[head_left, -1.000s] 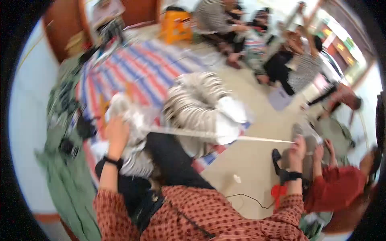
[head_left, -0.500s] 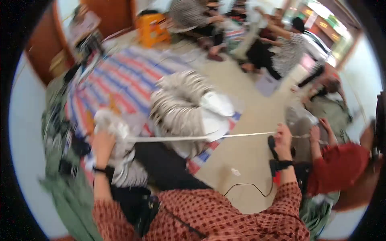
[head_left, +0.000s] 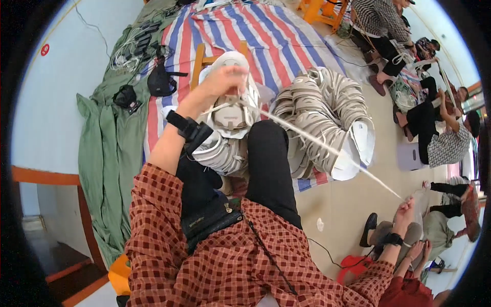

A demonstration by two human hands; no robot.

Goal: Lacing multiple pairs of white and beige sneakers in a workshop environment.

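Right hand [head_left: 404,209] pinches a white lace [head_left: 307,135] stretched from a seemingly part-laced shoe upper [head_left: 231,118] by the near edge of the striped sheet [head_left: 276,53], left hand [head_left: 223,83] curled there, grip unclear, much apparently unthreaded.

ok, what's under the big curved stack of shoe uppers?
Striped sheet: it shows along the near edge of the stack. Beneath the middle, can't tell; the uppers cover it. The lace runs across the stack in this view.

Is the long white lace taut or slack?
Taut: the white lace runs nearly straight from the pale shoe upper by the left hand to the right hand, with no visible sag.
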